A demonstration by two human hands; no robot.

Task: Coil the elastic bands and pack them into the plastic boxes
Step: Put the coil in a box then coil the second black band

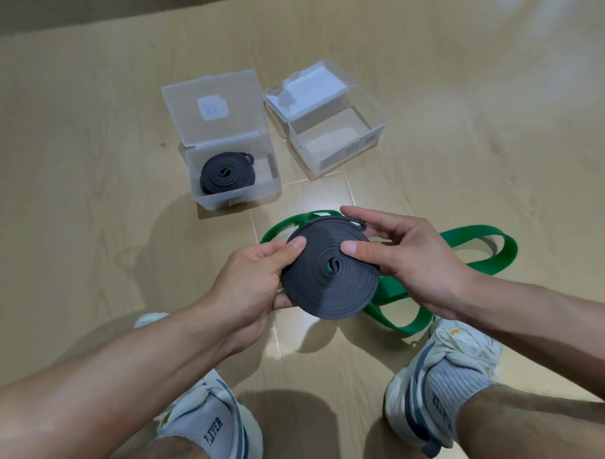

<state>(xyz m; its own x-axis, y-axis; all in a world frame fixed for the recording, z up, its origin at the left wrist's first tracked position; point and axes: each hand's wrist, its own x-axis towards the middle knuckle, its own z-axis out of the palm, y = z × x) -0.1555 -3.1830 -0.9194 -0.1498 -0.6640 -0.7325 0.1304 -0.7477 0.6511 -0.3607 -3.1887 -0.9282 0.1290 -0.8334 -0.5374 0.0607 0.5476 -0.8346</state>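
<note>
1. The left hand pinches the near-left edge of a coiled dark grey band: thumb on top, fingers curled underneath.
2. The right hand grips the same coil from the right. Its thumb presses on the top face near the centre, and its fingers reach round the far rim, where the band's loose end loop sticks out.
3. The coil is held as a flat disc above the floor, its face tilted up toward the camera. It looks fully wound, so I judge that coiling of this band is finished and packing comes next.
4. The relation that matters: both plastic boxes lie on the far side of the hands. The empty clear box sits far and slightly right, lid open and leaning back, closer to the right hand. The frosted box sits far and left, lid also open, and already holds another coiled grey band.
5. The likely move is to carry the disc away from the body and lower it flat into the empty box. The coil seems about as wide as that opening, so both hands may need to keep it squeezed or it could spring loose.
6. A green band lies uncoiled on the wooden floor beneath and right of the hands, its long loop running out to the right.
7. The person's two shoes show at the near edge.
</note>
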